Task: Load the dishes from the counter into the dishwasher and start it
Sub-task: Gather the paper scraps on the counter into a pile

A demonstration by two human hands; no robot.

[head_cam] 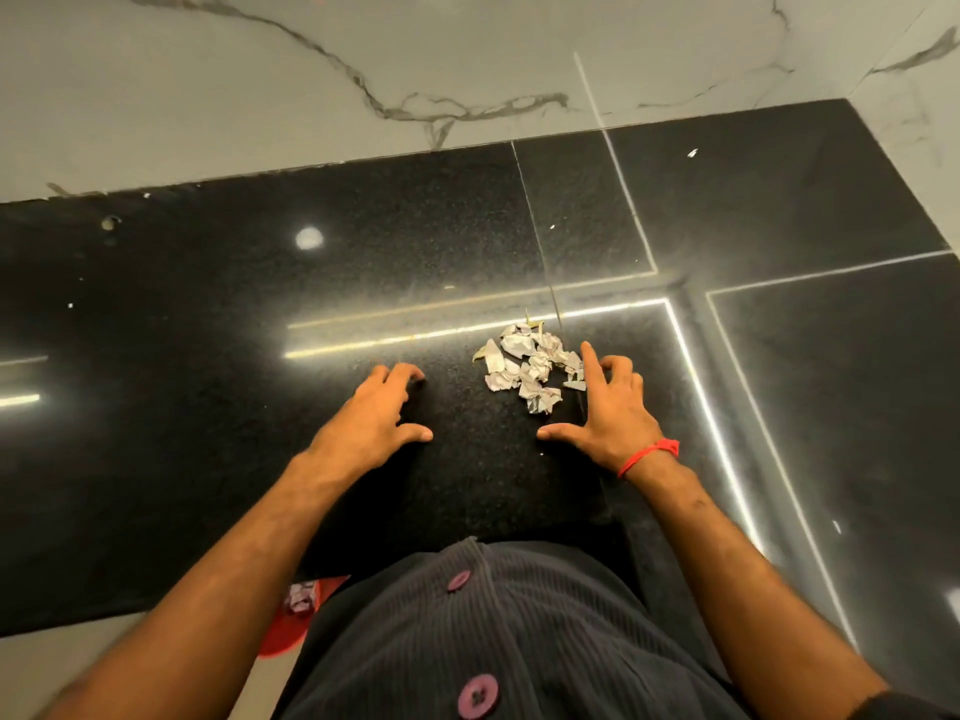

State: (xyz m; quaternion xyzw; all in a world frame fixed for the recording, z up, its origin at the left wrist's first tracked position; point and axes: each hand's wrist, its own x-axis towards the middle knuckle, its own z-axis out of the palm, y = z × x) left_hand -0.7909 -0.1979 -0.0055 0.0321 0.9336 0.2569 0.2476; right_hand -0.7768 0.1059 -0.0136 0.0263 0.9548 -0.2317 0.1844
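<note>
From the head camera, looking steeply down, a polished black speckled desk (208, 407) fills most of the view, running back to a white marble wall (363, 54) with grey veins and meeting a second stretch of the same wall at the far right corner. Bright strip-light reflections cross the dark stone, and a thin seam runs through it just behind a small heap of crumpled paper scraps (530, 368), whitish and greyish, with a bit of yellowish-green material at its left and back edges. No dishes and no dishwasher appear anywhere in this view. The left hand (371, 415) lies palm down on the desk, well left of the heap, its grip released: fingers bent with the tips on the stone, thumb stretched out toward the middle, holding nothing. The right hand (608, 407) is also palm down, just beside the heap's right edge, its grip released too: the forefinger points forward along the scraps and touches or nearly touches them, the other fingers curl loosely, the thumb reaches left toward the other thumb. A red thread band (652, 454) circles the right wrist. Both forearms are bare. Below them is a dark ribbed shirt (519, 631) with purple buttons, and past the desk's near edge, on the pale floor, a red object (288, 623) carries one more crumpled scrap.
</note>
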